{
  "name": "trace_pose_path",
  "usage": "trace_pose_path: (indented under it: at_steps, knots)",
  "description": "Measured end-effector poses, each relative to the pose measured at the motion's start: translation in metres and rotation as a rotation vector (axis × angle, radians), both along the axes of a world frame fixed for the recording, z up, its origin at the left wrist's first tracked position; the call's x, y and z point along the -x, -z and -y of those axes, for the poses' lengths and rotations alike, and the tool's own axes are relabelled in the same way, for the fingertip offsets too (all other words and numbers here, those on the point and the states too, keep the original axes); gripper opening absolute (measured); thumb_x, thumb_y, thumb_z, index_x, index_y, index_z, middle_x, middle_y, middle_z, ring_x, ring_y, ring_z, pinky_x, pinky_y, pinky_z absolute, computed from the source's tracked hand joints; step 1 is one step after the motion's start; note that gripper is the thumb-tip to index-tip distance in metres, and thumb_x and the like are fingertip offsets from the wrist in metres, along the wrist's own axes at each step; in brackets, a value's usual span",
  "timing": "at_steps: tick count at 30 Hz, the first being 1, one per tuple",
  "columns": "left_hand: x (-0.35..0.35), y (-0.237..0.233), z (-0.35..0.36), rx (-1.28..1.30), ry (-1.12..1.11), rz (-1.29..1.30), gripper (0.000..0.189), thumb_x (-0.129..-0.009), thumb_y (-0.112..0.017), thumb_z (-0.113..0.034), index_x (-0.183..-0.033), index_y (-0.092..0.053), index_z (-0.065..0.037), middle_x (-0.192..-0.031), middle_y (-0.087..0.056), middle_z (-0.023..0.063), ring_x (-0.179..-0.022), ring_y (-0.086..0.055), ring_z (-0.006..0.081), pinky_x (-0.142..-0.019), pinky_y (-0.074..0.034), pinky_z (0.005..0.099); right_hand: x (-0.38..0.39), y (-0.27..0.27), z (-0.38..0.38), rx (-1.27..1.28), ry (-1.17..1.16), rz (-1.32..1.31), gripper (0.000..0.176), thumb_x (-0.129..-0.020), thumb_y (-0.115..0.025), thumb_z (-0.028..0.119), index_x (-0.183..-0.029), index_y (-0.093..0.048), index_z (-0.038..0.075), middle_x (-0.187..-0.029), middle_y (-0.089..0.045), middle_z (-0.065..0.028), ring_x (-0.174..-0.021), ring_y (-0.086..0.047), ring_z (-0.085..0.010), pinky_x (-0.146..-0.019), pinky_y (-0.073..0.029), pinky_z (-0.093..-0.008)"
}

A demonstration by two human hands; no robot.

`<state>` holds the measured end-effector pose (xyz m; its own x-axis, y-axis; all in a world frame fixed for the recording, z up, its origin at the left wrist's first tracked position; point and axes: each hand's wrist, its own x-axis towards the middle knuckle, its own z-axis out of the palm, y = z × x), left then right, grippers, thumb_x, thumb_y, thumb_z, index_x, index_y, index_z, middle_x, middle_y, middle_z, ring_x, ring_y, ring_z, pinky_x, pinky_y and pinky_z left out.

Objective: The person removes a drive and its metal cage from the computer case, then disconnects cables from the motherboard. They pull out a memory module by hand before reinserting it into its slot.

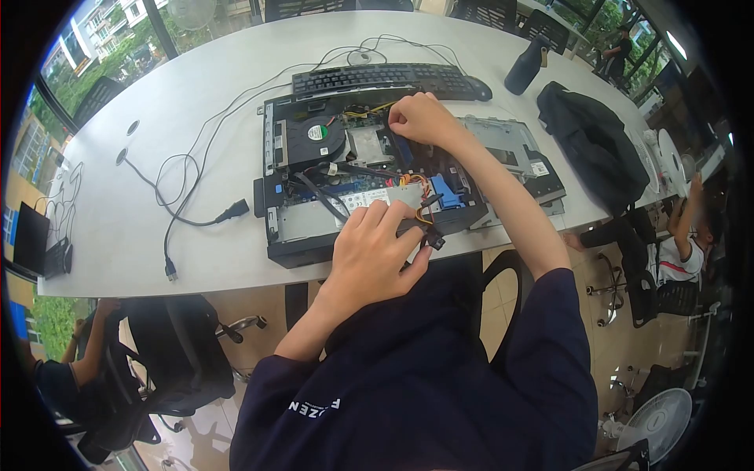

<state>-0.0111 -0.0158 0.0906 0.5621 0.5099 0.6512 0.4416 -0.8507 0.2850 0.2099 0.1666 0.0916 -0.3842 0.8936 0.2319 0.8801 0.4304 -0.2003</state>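
Observation:
An opened desktop computer case (302,253) lies flat on the table in front of me, its inside exposed. My left hand (373,251) reaches over the near side, thumb and forefinger closed at a black cable connector (433,240) with coloured wires. Its other fingers lie over a silver labelled unit (369,198). Deeper in the case, my right hand (424,119) is curled in a pinch near the far edge, close to yellow wires (380,109); its fingertips hide what they hold. A black blower fan (318,137) sits at the left, and a blue plastic part (446,192) at the right.
Behind the case are a keyboard (369,77) and mouse (477,89). A detached metal panel (510,157) lies right of it, then a dark bottle (526,67) and black bag (593,145). Loose cables (188,212) spread to the left. Other people sit nearby.

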Motion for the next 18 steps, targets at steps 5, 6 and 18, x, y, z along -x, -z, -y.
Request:
trace_pose_path:
  at_steps: [5,6,18]
  knots:
    - [-0.0012,-0.0012,-0.0006,0.012,-0.005,-0.009,0.018,-0.073,-0.076,-0.023,-0.078,-0.069,-0.007,-0.102,-0.062,0.0041,-0.086,-0.056,0.0234,-0.072,-0.043,0.0365,0.0006,0.0013,0.0002,-0.013,-0.004,-0.022,0.012,-0.079,-0.068,0.016,-0.081,-0.078,0.011,-0.077,-0.074,-0.0106,-0.079,-0.072,-0.0285,-0.083,-0.053,-0.0417]
    - [-0.0012,-0.0013,-0.0003,0.010,-0.007,-0.007,0.018,-0.073,-0.076,-0.023,-0.078,-0.069,-0.007,-0.102,-0.062,0.0042,-0.086,-0.056,0.0234,-0.072,-0.043,0.0365,0.0017,0.0017,0.0008,-0.011,-0.005,-0.019,0.012,-0.079,-0.067,0.016,-0.080,-0.078,0.010,-0.077,-0.074,-0.0108,-0.079,-0.072,-0.0285,-0.082,-0.053,-0.0418]
    - [-0.0008,0.0005,0.0006,-0.007,-0.011,-0.003,0.018,-0.073,-0.075,-0.023,-0.078,-0.069,-0.007,-0.102,-0.061,0.0043,-0.086,-0.056,0.0235,-0.072,-0.043,0.0365,0.0082,0.0000,0.0046,-0.012,0.027,0.004,0.012,-0.078,-0.067,0.013,-0.080,-0.078,0.009,-0.077,-0.074,-0.0125,-0.081,-0.073,-0.0292,-0.084,-0.054,-0.0430]
